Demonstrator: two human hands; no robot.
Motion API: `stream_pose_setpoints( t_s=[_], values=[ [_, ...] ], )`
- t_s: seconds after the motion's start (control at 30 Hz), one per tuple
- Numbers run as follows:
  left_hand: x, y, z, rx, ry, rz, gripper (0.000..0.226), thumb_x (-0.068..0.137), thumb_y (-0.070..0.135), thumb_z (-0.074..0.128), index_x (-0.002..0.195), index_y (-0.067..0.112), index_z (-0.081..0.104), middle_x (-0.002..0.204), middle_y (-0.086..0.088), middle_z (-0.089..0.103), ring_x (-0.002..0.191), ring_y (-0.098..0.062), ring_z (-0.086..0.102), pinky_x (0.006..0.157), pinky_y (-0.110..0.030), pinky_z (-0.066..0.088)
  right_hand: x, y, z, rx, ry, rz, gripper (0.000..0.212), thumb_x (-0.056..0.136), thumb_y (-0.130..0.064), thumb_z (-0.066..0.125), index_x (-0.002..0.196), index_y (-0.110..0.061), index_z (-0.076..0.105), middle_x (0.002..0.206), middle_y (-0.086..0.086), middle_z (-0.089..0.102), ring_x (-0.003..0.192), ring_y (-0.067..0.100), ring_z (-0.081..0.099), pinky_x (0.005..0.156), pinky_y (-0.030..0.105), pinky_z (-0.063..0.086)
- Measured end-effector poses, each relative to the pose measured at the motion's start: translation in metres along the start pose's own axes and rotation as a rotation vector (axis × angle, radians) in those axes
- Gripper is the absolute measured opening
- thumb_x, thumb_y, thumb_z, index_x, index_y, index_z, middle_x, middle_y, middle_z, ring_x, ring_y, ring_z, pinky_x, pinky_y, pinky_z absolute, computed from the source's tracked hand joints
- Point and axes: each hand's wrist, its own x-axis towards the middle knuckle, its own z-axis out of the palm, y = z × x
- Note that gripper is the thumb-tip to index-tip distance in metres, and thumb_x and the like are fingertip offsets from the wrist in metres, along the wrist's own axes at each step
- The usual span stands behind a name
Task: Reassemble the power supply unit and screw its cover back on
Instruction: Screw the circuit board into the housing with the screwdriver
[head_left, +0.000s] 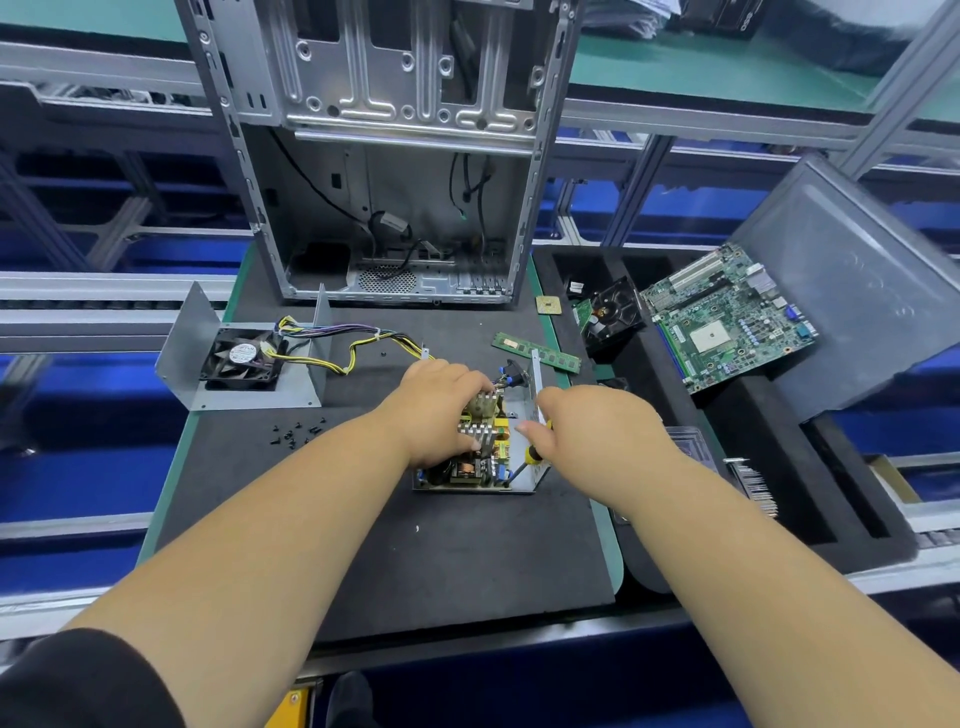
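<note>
My left hand (441, 410) lies over the circuit board (478, 441) of the power supply unit, fingers curled round its heatsinks to grip it in the open metal base (527, 480), which sits on the black mat (415, 561) just ahead of me at 12 o'clock. My right hand (587, 431) is clenched round a screwdriver (527, 457) with a yellow and black handle; its shaft slants down toward the board's near right corner, though I cannot tell whether the tip touches a screw. The cover (208, 358), a bent grey sheet carrying the black fan (244, 361), stands apart at 10 o'clock, joined to the unit by a bundle of yellow and black wires (358, 345). A scatter of small black screws (296, 434) lies at 9 o'clock of my left hand. A green memory stick (535, 352) rests at 1 o'clock, the empty computer case (395, 156) stands beyond at 12, and a motherboard (727, 322) leans in the foam tray (779, 467) at 2 o'clock
</note>
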Motion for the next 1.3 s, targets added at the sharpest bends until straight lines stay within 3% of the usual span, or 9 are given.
stream_pose_setpoints(
  t_s=[0.1, 0.17, 0.27, 0.43, 1.07, 1.17, 1.3],
  values=[
    [0.0, 0.0, 0.0, 0.0, -0.001, 0.0, 0.072, 0.078, 0.05, 0.075, 0.139, 0.029, 0.043, 0.129, 0.006, 0.053, 0.122, -0.019, 0.042, 0.106, -0.032, 0.02, -0.001, 0.001, -0.002, 0.188, -0.019, -0.073, 0.015, 0.094, -0.031, 0.047, 0.09, -0.02, 0.038, 0.084, -0.001, 0.049, 0.079, 0.027, 0.05, 0.057, 0.034, 0.029],
    [0.001, -0.001, 0.0, 0.004, 0.001, 0.002, 0.072, 0.077, 0.05, 0.075, 0.139, 0.029, 0.043, 0.129, 0.006, 0.054, 0.122, -0.019, 0.043, 0.106, -0.031, 0.02, -0.001, 0.0, -0.004, 0.225, -0.025, -0.128, 0.015, 0.094, -0.027, 0.05, 0.09, -0.021, 0.037, 0.079, -0.003, 0.048, 0.075, 0.026, 0.048, 0.056, 0.035, 0.027],
    [0.001, -0.001, 0.001, 0.004, 0.003, 0.002, 0.072, 0.077, 0.05, 0.075, 0.139, 0.029, 0.044, 0.128, 0.005, 0.054, 0.121, -0.019, 0.043, 0.105, -0.031, 0.02, 0.0, 0.0, 0.0, 0.143, 0.009, -0.096, 0.023, 0.096, -0.038, 0.051, 0.087, -0.023, 0.036, 0.064, -0.006, 0.038, 0.067, 0.024, 0.046, 0.049, 0.034, 0.023],
    [0.002, -0.002, 0.002, 0.0, 0.005, 0.0, 0.073, 0.076, 0.05, 0.075, 0.138, 0.029, 0.044, 0.127, 0.006, 0.054, 0.12, -0.019, 0.043, 0.105, -0.031, 0.02, 0.006, -0.005, 0.01, -0.045, 0.063, -0.035, 0.027, 0.098, -0.042, 0.044, 0.086, -0.021, 0.034, 0.059, -0.004, 0.033, 0.064, 0.028, 0.044, 0.045, 0.03, 0.014],
    [0.002, -0.001, -0.002, 0.033, -0.044, 0.007, 0.074, 0.08, 0.052, 0.072, 0.142, 0.028, 0.04, 0.133, 0.004, 0.052, 0.125, -0.021, 0.042, 0.107, -0.034, 0.022, 0.007, -0.006, 0.014, 0.003, 0.079, 0.068, 0.023, 0.099, -0.037, 0.042, 0.087, -0.019, 0.035, 0.059, -0.004, 0.034, 0.064, 0.027, 0.045, 0.045, 0.029, 0.018],
    [-0.003, -0.001, -0.01, -0.148, -0.05, 0.018, 0.072, 0.084, 0.048, 0.07, 0.145, 0.025, 0.039, 0.144, 0.003, 0.047, 0.135, -0.019, 0.037, 0.114, -0.036, 0.025, 0.005, -0.006, 0.009, 0.051, 0.08, 0.057, 0.024, 0.099, -0.039, 0.042, 0.086, -0.02, 0.036, 0.061, -0.005, 0.038, 0.065, 0.026, 0.047, 0.048, 0.031, 0.024],
    [-0.021, -0.01, -0.03, -0.355, 0.14, -0.025, 0.054, 0.091, 0.038, 0.065, 0.14, 0.026, 0.047, 0.141, 0.006, 0.05, 0.133, -0.012, 0.041, 0.112, -0.032, 0.032, 0.004, -0.003, -0.011, 0.134, 0.159, 0.107, 0.026, 0.096, -0.041, 0.046, 0.08, -0.021, 0.041, 0.06, -0.006, 0.04, 0.063, 0.025, 0.044, 0.047, 0.031, 0.021]
  ],
)
